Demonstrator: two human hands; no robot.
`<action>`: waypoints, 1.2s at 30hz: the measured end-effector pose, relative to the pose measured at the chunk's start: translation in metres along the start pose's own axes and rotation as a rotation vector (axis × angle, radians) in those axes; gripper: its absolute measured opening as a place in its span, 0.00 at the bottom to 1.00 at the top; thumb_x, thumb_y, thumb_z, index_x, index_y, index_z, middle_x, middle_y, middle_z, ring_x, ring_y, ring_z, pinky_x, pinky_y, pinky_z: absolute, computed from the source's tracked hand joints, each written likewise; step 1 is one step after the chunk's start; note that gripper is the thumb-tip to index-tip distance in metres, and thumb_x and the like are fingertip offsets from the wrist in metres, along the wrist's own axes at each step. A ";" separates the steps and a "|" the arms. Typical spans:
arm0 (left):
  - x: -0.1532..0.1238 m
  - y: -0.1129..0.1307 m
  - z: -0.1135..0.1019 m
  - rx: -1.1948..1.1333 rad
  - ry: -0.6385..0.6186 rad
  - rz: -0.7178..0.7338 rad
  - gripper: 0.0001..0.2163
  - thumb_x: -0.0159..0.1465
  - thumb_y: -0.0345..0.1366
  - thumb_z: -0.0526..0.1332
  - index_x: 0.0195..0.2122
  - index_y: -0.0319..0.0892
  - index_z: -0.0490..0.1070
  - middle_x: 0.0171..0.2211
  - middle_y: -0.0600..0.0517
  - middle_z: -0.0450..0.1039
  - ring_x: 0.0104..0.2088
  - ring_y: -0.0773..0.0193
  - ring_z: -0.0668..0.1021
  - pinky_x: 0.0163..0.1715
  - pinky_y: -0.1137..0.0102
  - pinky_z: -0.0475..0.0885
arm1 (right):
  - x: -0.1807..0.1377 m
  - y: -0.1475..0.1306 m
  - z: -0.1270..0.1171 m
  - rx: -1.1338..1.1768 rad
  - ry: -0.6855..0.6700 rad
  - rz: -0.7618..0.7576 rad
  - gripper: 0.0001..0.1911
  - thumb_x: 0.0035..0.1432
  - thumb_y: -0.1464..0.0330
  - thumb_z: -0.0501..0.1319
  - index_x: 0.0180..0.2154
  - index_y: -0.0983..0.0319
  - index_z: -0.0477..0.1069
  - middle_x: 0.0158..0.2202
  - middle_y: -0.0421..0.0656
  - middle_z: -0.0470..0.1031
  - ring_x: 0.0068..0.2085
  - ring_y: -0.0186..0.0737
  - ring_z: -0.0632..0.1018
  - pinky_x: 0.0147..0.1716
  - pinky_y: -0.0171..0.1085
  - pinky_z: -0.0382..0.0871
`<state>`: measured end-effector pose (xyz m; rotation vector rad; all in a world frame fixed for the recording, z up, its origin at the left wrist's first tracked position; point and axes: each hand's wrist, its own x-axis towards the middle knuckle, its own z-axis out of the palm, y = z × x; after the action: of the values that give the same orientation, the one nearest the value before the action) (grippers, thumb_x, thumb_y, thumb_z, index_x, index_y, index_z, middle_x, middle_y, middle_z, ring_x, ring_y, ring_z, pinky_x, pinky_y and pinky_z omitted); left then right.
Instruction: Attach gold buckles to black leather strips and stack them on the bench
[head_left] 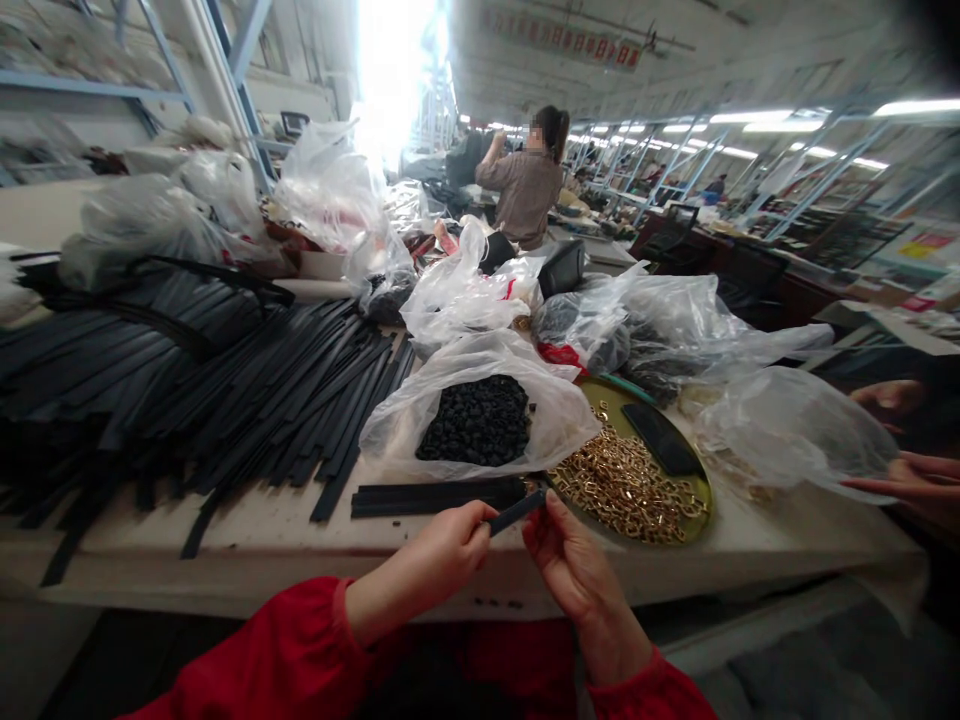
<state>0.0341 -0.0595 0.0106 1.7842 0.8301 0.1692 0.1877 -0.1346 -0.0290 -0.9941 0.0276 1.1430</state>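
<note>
My left hand (pixel 431 560) is closed round a flat black strap (pixel 516 512) over the table's front edge. At the strap's right end, my right hand (pixel 574 565) pinches it between thumb and fingers; whether a small fitting is there too I cannot tell. Just beyond lie a few more black straps (pixel 442 498), side by side. Behind them an open plastic bag (pixel 390 425) holds many small black pieces (pixel 476 420). To the right, a round yellow-green tray (pixel 701 520) carries a heap of gold metal buckles (pixel 622 485) and a dark flat object (pixel 660 440).
A large pile of black strips (pixel 277 390) covers the table's left side. Clear plastic bags (pixel 480 290) crowd the back. At the right, another person's hands (pixel 922 475) hold a plastic bag (pixel 810 430). Farther off stands a person (pixel 525 190) in brown.
</note>
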 end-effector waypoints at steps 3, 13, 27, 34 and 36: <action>-0.002 -0.004 -0.002 0.196 0.064 0.020 0.13 0.59 0.36 0.48 0.36 0.41 0.70 0.24 0.54 0.70 0.25 0.66 0.70 0.25 0.74 0.60 | -0.008 0.002 0.000 -0.085 -0.059 -0.029 0.16 0.40 0.68 0.70 0.35 0.58 0.73 0.24 0.32 0.74 0.22 0.24 0.73 0.21 0.23 0.70; -0.001 0.019 0.006 0.231 0.066 0.104 0.12 0.60 0.40 0.48 0.25 0.40 0.65 0.19 0.57 0.64 0.21 0.69 0.66 0.20 0.75 0.54 | -0.033 0.006 0.004 -0.006 -0.115 0.094 0.17 0.38 0.70 0.71 0.33 0.61 0.70 0.24 0.34 0.74 0.24 0.25 0.75 0.26 0.25 0.70; -0.020 0.004 0.014 0.332 0.031 0.186 0.11 0.59 0.38 0.51 0.25 0.41 0.69 0.21 0.53 0.68 0.23 0.68 0.67 0.22 0.76 0.55 | -0.041 0.020 -0.012 -0.637 -0.298 -0.240 0.10 0.45 0.63 0.66 0.29 0.63 0.71 0.20 0.36 0.71 0.23 0.31 0.71 0.25 0.30 0.64; -0.020 -0.004 0.010 -0.027 -0.316 -0.094 0.11 0.61 0.39 0.46 0.36 0.40 0.64 0.18 0.58 0.62 0.15 0.71 0.64 0.15 0.78 0.56 | -0.032 0.015 -0.018 -0.504 -0.237 -0.061 0.14 0.43 0.63 0.67 0.32 0.62 0.69 0.23 0.35 0.70 0.23 0.29 0.70 0.27 0.30 0.63; -0.017 -0.006 0.013 -0.105 -0.235 -0.063 0.13 0.61 0.39 0.47 0.40 0.39 0.64 0.18 0.59 0.60 0.17 0.71 0.62 0.16 0.78 0.55 | -0.033 0.022 -0.013 -0.480 -0.271 -0.048 0.15 0.44 0.62 0.67 0.33 0.62 0.68 0.23 0.35 0.70 0.23 0.30 0.70 0.26 0.31 0.63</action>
<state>0.0250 -0.0787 0.0054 1.6408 0.6947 -0.0372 0.1614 -0.1665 -0.0353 -1.2419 -0.5057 1.2594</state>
